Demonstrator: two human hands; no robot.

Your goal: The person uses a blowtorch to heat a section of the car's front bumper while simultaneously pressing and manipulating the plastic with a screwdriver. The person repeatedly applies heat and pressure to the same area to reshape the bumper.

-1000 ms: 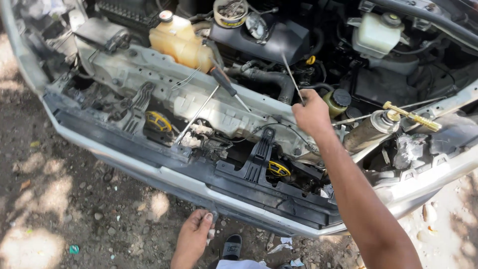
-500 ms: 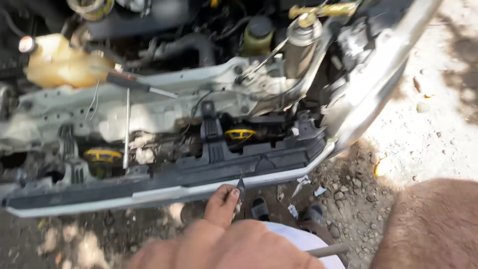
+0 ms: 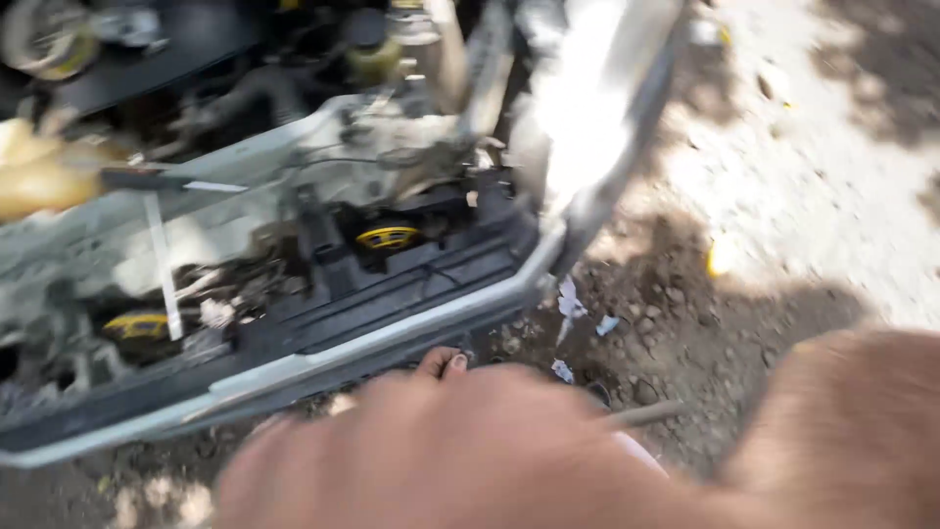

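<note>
Swinging further right, the view has pushed the engine bay (image 3: 294,196) up toward ten o'clock and the right hand (image 3: 431,451) now fills the bottom of the picture, much closer to the lens than half a second ago. It's a blur — knuckles toward us, seemingly curled around a thin metal rod (image 3: 641,414) that pokes out at three o'clock of the fist, though whether the fingers truly clamp it I cannot tell. Just above, at twelve o'clock of that fist, the left hand (image 3: 441,362) shows only fingertips, close under the grey front bumper edge (image 3: 294,367); open or closed, I cannot tell. Two yellow caps (image 3: 389,237) sit in the black front panel, one at the centre and one off toward nine o'clock, and a yellowish fluid tank (image 3: 39,176) sits at the far left. Bits of white litter (image 3: 568,304) dot the dirt ground (image 3: 705,313) at four o'clock of the bumper corner.

Risk, as I judge it: with the head moving this fast, the rod could snag the bumper lip or jab the other hand's fingers — they're near each other.
</note>
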